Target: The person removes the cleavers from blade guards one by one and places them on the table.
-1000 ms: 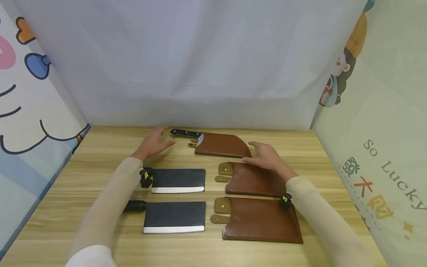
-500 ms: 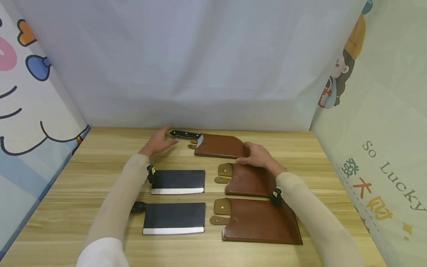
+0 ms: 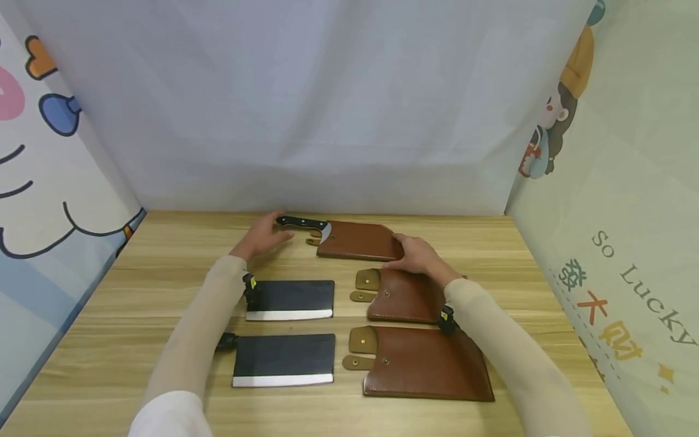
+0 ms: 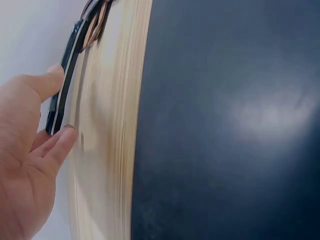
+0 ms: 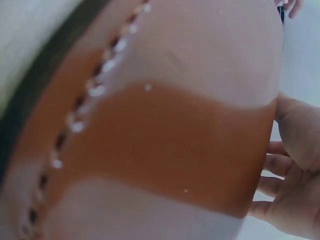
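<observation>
A kitchen knife [image 3: 302, 223] with a black riveted handle lies at the back of the table, its blade inside a brown leather sheath [image 3: 357, 240]. My left hand [image 3: 262, 235] is at the butt of the handle; in the left wrist view its thumb touches the handle [image 4: 65, 82] and the fingers curve loosely near its end. At the sheath's rounded right end is my right hand [image 3: 417, 254], fingers spread along the edge and thumb toward me. Two dark cleavers [image 3: 289, 298] lie front left, one nearer me. Two empty-looking brown sheaths [image 3: 409, 294] lie front right.
The nearer cleaver [image 3: 284, 359] and nearer sheath [image 3: 428, 364] lie side by side under my forearms. Tan snap straps [image 3: 361, 341] stick out from the sheaths' left ends. A white cloth backdrop [image 3: 327, 109] borders the table's far edge [image 3: 469, 226].
My right hand has moved left onto the rounded end of the knife's sheath. My left hand has moved right to the handle's butt. The cleavers and sheaths stay in place.
</observation>
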`<state>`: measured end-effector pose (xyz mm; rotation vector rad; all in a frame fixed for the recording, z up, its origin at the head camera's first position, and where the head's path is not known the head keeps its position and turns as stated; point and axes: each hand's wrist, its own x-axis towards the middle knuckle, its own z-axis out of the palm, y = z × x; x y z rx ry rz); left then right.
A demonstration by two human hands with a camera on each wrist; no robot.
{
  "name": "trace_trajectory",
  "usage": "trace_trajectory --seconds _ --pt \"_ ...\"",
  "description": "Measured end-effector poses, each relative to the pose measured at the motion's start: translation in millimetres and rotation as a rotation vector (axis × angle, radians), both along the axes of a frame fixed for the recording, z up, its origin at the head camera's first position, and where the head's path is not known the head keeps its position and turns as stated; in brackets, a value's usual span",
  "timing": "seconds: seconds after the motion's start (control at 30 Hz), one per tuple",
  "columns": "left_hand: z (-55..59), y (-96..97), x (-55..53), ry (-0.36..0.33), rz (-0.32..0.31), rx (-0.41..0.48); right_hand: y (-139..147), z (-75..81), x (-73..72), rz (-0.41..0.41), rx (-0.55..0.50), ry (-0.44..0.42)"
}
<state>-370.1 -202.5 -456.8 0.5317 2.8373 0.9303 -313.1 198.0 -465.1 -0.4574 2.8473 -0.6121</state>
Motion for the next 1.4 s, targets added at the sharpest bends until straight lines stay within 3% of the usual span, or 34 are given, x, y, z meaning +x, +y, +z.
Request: trace_trajectory --seconds 0.27,0.47,0.7,1.0,1.4 --pt "2.2 3.0 1.1 -0.017 0.016 0.017 1.5 -4.0 -1.1 -0.032 -0.015 0.032" --pt "1.7 6.5 2.8 0.045 0.021 -0.014 5.4 -2.0 -0.2 -0.032 -0.044 0.037" --pt "2.7 10.9 8.2 0.06 0.07 0.046 12.2 5.2 4.1 -0.051 -0.091 0.052" --pt "7.6 12.3 22.5 0.183 0.125 0.127 17.8 13.7 16.0 -0.043 -0.158 0.115" --pt "20.3 14.0 37.8 0.293 0.038 0.089 18.2 22.7 36.6 -0.089 -0.3 0.145"
